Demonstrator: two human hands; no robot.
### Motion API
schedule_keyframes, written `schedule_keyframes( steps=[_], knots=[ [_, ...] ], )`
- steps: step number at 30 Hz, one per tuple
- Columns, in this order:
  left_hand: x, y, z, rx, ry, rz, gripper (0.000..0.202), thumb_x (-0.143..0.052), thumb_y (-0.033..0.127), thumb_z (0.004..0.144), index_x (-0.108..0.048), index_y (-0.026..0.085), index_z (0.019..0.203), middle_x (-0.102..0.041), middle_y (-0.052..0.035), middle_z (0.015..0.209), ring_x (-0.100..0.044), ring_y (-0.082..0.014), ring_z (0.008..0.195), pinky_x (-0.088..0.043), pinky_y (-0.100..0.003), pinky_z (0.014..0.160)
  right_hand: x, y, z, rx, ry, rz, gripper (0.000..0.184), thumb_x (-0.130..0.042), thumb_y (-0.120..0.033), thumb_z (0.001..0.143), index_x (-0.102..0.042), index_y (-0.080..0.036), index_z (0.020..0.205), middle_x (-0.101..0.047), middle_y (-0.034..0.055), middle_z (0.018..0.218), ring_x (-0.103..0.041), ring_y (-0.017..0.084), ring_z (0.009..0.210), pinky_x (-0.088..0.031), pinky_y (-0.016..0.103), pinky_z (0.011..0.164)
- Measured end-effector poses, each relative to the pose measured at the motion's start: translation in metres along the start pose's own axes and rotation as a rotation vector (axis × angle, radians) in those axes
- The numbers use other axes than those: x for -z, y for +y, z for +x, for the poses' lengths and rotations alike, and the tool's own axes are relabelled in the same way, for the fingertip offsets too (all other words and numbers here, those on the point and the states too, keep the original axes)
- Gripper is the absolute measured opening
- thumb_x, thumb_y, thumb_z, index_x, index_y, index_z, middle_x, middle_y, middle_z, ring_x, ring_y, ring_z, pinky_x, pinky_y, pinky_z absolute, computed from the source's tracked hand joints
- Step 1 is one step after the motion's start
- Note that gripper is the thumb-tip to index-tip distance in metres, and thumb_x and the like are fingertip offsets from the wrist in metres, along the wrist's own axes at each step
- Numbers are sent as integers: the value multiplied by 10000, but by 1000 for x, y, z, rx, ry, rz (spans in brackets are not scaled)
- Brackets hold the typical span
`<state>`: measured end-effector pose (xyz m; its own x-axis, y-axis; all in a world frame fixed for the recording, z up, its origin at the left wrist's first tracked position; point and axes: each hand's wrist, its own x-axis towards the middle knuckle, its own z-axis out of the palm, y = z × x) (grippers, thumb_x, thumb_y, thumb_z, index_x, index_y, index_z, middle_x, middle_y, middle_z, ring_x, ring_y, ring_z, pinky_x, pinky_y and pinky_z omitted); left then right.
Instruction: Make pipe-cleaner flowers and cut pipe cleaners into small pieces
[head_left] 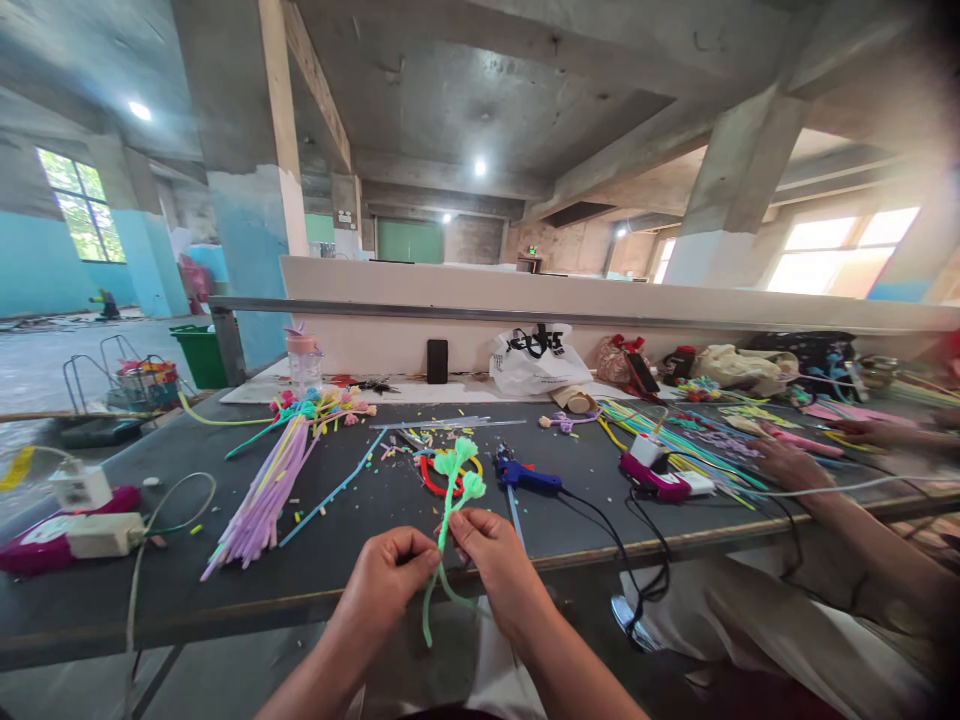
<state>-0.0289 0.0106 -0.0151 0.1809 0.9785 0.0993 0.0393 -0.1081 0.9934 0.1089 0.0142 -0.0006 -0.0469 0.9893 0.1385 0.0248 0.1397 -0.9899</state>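
Over the table's front edge, my left hand [384,582] pinches the stems of a light green pipe-cleaner flower [455,463] between thumb and forefinger. My right hand [495,562] grips the same stems slightly higher, close beside the left. Two fluffy green heads stand at the top, and loose stem ends hang below my fingers. Behind the flower lies a red ring-shaped piece [433,478], partly covered. A blue glue gun [531,478] rests to the right, its black cable running off the front edge.
Lilac and yellow pipe cleaners [262,490] lie at left, near a pink-lidded bottle [304,362]. Magenta power strips [660,482] sit at both sides. A phone [437,361] and white bag [536,360] stand at the back. Another person's hand [795,465] works at right.
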Motion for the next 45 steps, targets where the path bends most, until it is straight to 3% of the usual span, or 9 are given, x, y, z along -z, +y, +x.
schedule_keyframes(
  steps=[8, 11, 14, 19, 22, 28, 37, 42, 45],
  knots=[
    [4, -10, 5, 123, 37, -285, 270, -699, 384, 576, -597, 134, 597, -497, 36, 462, -405, -68, 411, -310, -193, 442, 4, 11, 4, -46, 9, -133, 354, -498, -440, 753, -631, -121, 674, -351, -56, 462, -298, 83, 446, -212, 225, 456],
    [9, -11, 6, 142, 66, -352, 272, -731, 363, 550, -597, 132, 602, -490, 42, 464, -410, -64, 411, -319, -189, 440, 6, 14, 8, 17, 54, -365, 327, -447, -368, 796, -650, -130, 702, -422, -35, 481, -391, 103, 461, -288, 224, 461],
    [20, -11, 8, 118, 114, -374, 268, -724, 370, 572, -607, 133, 618, -476, 48, 467, -392, -55, 407, -298, -177, 418, 14, 13, 28, 164, 127, -698, 249, -445, -265, 814, -661, -142, 796, -612, 33, 714, -559, 151, 675, -417, 234, 615],
    [48, -6, 14, 55, 237, -386, 258, -749, 342, 551, -636, 123, 626, -485, 46, 492, -369, -30, 430, -236, -139, 390, 28, 12, 89, 201, 125, -945, 250, -460, -61, 792, -613, -120, 980, -599, 111, 1031, -539, 174, 978, -393, 259, 871],
    [60, -2, 17, 49, 277, -455, 269, -770, 330, 515, -640, 119, 619, -494, 41, 495, -373, -28, 429, -206, -133, 367, 26, 18, 121, 167, 51, -1102, 210, -544, -113, 791, -603, -111, 992, -568, 132, 1086, -504, 211, 1053, -378, 319, 922],
    [69, 1, 18, 57, 312, -564, 267, -793, 288, 481, -650, 110, 620, -502, 35, 507, -375, -14, 422, -208, -122, 362, 19, 26, 148, 20, -131, -1295, 299, -506, -289, 862, -507, -159, 1131, -543, 76, 1127, -568, 195, 936, -487, 392, 771],
    [67, 8, 16, 79, 249, -650, 294, -806, 284, 451, -642, 95, 606, -494, 37, 498, -354, -3, 403, -177, -120, 335, 30, -6, 165, -289, -385, -1076, 301, -512, -279, 858, -504, -154, 1132, -550, 78, 1114, -573, 194, 921, -489, 391, 765],
    [67, 11, 18, 95, 235, -692, 296, -803, 263, 453, -637, 88, 624, -501, 36, 507, -391, -12, 408, -185, -120, 328, 40, -29, 155, -479, -536, -684, 86, -519, -190, 776, -555, -155, 846, -586, -12, 647, -550, 104, 525, -492, 267, 575],
    [68, 12, 23, 106, 207, -715, 270, -792, 228, 469, -630, 84, 630, -504, 32, 516, -401, -17, 408, -187, -121, 324, 49, -38, 148, -536, -575, -463, 132, -491, -246, 766, -503, -157, 669, -509, -38, 530, -469, 72, 432, -476, 237, 535]
  ],
)
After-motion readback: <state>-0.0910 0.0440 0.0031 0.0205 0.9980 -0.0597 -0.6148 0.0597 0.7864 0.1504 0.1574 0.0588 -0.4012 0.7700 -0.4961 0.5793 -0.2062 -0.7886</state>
